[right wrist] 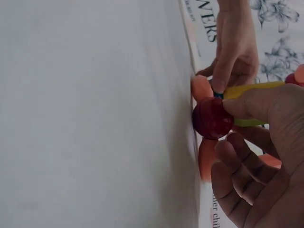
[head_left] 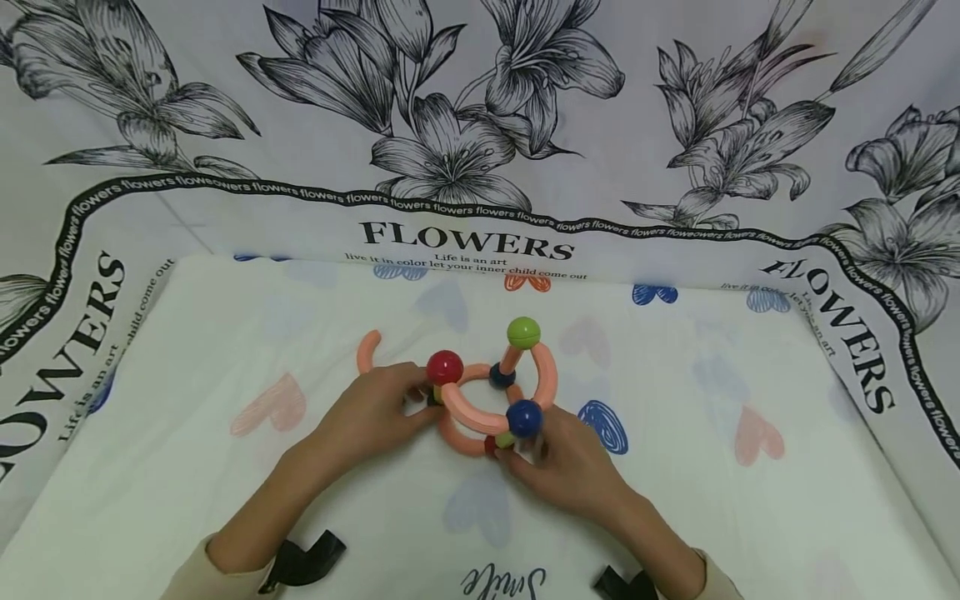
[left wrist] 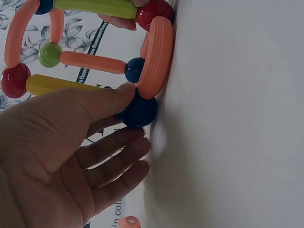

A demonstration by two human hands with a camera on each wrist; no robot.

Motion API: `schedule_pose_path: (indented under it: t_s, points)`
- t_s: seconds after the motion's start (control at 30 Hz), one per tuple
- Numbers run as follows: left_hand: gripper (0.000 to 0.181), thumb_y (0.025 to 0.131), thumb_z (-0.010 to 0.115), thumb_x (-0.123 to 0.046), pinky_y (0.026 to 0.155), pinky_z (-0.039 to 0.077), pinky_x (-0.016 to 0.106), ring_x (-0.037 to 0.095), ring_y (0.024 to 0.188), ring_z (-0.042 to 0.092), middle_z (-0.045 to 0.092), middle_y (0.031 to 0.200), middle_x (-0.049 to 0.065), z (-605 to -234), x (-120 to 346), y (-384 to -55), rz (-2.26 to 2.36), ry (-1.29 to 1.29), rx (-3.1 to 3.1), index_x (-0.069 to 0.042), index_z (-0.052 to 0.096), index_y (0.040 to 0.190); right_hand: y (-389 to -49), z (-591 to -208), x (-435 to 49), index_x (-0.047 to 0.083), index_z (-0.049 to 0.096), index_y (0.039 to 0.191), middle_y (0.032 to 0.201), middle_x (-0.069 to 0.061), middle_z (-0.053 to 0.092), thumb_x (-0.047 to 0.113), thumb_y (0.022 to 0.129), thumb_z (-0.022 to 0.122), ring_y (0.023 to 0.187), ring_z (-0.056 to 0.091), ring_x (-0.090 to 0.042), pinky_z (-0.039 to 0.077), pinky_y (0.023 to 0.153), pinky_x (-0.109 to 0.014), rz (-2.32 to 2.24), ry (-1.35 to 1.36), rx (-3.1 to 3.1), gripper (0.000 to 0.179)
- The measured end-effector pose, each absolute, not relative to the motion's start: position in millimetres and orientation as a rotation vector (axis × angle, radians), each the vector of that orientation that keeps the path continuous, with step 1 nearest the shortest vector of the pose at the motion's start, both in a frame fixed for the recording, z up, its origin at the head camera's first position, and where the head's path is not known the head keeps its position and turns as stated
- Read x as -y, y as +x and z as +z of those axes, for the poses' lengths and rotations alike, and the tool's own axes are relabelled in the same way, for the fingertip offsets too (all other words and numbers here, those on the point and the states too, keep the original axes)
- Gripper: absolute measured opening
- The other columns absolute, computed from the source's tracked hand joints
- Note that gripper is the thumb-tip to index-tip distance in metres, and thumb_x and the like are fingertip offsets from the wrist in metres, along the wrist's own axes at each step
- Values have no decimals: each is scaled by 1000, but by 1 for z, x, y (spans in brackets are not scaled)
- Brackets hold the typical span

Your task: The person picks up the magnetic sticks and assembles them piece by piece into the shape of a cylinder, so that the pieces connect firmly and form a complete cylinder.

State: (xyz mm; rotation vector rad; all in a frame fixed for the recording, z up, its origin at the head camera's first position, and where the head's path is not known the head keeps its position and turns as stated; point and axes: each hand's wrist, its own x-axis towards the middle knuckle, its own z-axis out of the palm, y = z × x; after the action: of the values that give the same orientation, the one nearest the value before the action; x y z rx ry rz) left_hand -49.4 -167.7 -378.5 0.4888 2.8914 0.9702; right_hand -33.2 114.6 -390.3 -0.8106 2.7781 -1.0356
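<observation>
Between the two hands stands a toy frame of coloured balls joined by rods, with orange curved rods [head_left: 471,412] at bottom and top. The left hand [head_left: 378,412] pinches a dark blue ball [left wrist: 140,111] at a lower corner, its thumb on top and the other fingers loosely bent. A yellow rod [left wrist: 54,84] rises from that corner to a red ball [head_left: 445,367]. The right hand [head_left: 577,467] pinches a lower red ball [right wrist: 213,118], from which a green rod [left wrist: 97,6] goes up to a blue ball [head_left: 524,418]. A green ball [head_left: 523,332] tops the far side.
A loose orange curved rod [head_left: 367,351] lies just beyond the left hand. Heart-printed white cloth [head_left: 300,475] covers the table, with a flower-printed sheet [head_left: 480,150] behind. Black straps [head_left: 307,560] hang at the wrists, by the beige sleeves [head_left: 217,575].
</observation>
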Motion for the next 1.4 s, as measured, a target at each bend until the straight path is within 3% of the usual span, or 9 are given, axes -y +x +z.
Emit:
schedule_pose_path:
  t_s: [0.4,0.77,1.1,1.3,1.4]
  points:
    - [22,84,91,-29,79,57,30,5,84,67,77,88,-16,-376,154,-45,917,569,-2877,-26,82,104,-42,-390,-133,18,65,106,87,4,66,24,87,88,75,59,-8,50,64,-20,-998,-846,-2883,31]
    - [18,83,92,-35,76,56,28,3,83,71,78,85,-16,-377,147,-44,861,619,-2915,-27,83,97,-51,-390,-139,18,70,108,89,3,76,25,86,90,77,68,-10,56,67,-21,-974,-845,-2967,30]
    - [22,85,90,-32,74,55,26,7,83,69,76,91,-11,-372,151,-45,765,715,-2928,-23,83,103,-55,-394,-139,18,73,118,107,1,81,25,90,87,94,77,-12,63,73,-26,-1076,-856,-2936,33]
    - [23,87,89,-24,79,59,28,8,87,69,73,98,-8,-369,152,-45,824,749,-2879,-21,80,107,-56,-392,-142,14,71,129,116,-1,82,22,89,87,100,80,-14,64,73,-27,-1091,-902,-2906,44]
    - [23,87,89,-24,82,61,30,8,90,70,73,100,-9,-371,152,-45,848,759,-2865,-22,79,108,-56,-392,-145,10,70,127,116,-3,82,17,90,85,99,81,-17,64,73,-28,-1094,-938,-2892,41]
